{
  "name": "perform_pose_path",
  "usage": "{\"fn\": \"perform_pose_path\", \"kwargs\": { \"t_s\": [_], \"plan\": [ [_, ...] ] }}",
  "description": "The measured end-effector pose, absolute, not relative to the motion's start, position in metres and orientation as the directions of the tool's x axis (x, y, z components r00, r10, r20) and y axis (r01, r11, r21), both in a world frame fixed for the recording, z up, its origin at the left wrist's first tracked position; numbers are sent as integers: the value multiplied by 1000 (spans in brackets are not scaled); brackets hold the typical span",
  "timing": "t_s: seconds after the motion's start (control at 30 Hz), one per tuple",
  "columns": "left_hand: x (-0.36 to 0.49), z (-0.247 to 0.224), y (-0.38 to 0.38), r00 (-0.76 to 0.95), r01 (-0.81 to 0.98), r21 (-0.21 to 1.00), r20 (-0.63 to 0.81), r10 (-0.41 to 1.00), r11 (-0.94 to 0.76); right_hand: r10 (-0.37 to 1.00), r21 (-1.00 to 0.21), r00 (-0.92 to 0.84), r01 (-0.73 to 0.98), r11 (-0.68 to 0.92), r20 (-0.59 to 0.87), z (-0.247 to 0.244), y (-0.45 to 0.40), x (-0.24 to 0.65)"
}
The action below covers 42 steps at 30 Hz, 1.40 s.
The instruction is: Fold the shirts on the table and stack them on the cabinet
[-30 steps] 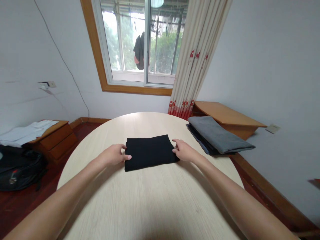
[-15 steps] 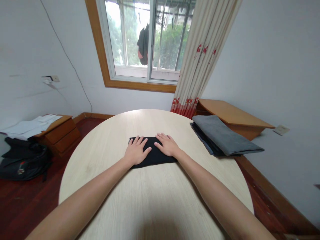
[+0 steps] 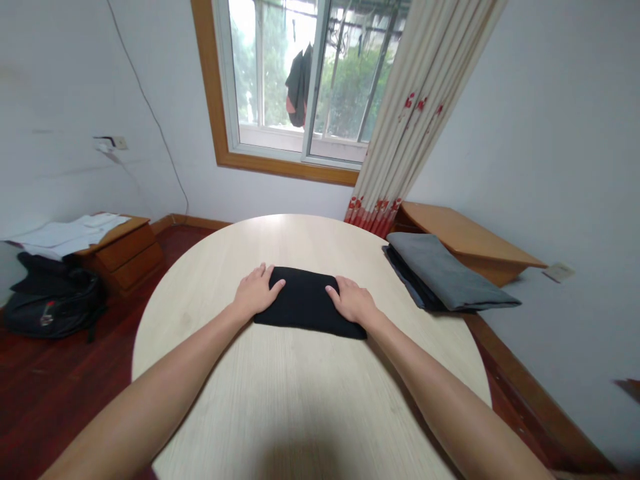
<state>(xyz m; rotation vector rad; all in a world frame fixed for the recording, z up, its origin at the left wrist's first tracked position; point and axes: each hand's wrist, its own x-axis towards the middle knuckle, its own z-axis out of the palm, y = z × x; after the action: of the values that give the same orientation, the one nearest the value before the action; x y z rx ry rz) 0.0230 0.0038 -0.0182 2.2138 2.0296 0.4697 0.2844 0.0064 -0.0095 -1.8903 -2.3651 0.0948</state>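
A folded black cloth [image 3: 305, 300], its exact kind of garment not shown, lies flat on the round pale wooden table [image 3: 290, 380]. My left hand [image 3: 256, 291] holds its left edge, with the thumb on top and the fingers along the side, partly hidden. At the right edge, my right hand [image 3: 353, 300] has the same hold, its thumb resting on the fabric and its fingertips partly out of sight. Between both hands the cloth's upper face looks smooth.
A stack of folded grey and dark cloth [image 3: 445, 273] sits at the table's right edge, beside a wooden cabinet [image 3: 470, 233]. To the left are a drawer unit [image 3: 127, 257] bearing papers [image 3: 75, 233] and a black bag [image 3: 55, 300]. A curtain [image 3: 400, 133] hangs by the window.
My hands have moved apart from lying flat on top of the black cloth to its left and right edges. More of the cloth shows, turned slightly clockwise. The view has shifted a little.
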Motion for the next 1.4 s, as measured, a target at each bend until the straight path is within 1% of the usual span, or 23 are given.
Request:
{"fn": "perform_pose_path", "kwargs": {
  "t_s": [0.07,0.1,0.13,0.23,0.37,0.43,0.53,0.63,0.7,0.73,0.8,0.87,0.93,1.0,1.07,1.17,1.23,1.3,1.4],
  "plan": [
    [17,-8,-1,33,963,261,137,990,-68,986,-49,-156,986,159,55,-13,-21,286],
    [15,-2,-3,11,963,265,108,994,-40,985,-40,-164,985,166,53,-16,-33,288],
    [13,3,-4,-12,962,274,72,997,-8,977,-50,-204,977,207,55,-18,-43,290],
    [11,14,-8,-53,954,294,-39,998,62,944,-113,-326,937,331,57,-20,-59,296],
    [7,16,-11,-27,953,294,-140,990,68,952,-194,-305,935,297,-13,1,-44,286],
    [3,13,-10,1,940,336,-182,983,61,953,-240,-295,932,271,-70,12,-30,276],
    [-4,6,-6,78,886,463,-218,973,32,948,-365,-302,898,248,-101,17,-12,264],
    [-9,1,-3,121,786,618,-167,979,8,931,-541,-344,809,229,-119,13,2,259],
    [-9,0,-2,136,703,710,-73,988,-45,912,-654,-381,730,197,-152,9,9,260],
    [-8,1,-3,156,653,752,-17,988,-90,898,-712,-401,683,163,-179,7,11,261],
    [-5,3,-3,209,532,824,96,973,-196,865,-815,-433,578,48,-256,4,16,263],
    [0,5,-5,242,399,872,197,950,-283,829,-878,-460,472,-76,-319,2,20,264],
    [4,7,-7,244,290,900,260,934,-326,809,-920,-496,368,-135,-317,0,23,265],
    [6,8,-8,236,212,917,288,928,-339,801,-955,-538,265,-134,-262,0,23,266],
    [6,9,-8,220,173,919,315,923,-354,805,-973,-551,183,-140,-220,2,21,267],
    [6,9,-7,168,172,900,375,912,-401,820,-983,-543,89,-160,-182,7,13,267],
    [6,6,-5,128,176,903,374,919,-392,840,-991,-530,15,-130,-118,10,4,266],
    [7,2,-4,93,163,922,341,935,-352,870,-997,-492,-47,-63,-31,15,-4,268],
    [9,-8,-2,54,140,944,294,954,-299,917,-996,-394,-79,32,61,30,-14,287]
  ]
}}
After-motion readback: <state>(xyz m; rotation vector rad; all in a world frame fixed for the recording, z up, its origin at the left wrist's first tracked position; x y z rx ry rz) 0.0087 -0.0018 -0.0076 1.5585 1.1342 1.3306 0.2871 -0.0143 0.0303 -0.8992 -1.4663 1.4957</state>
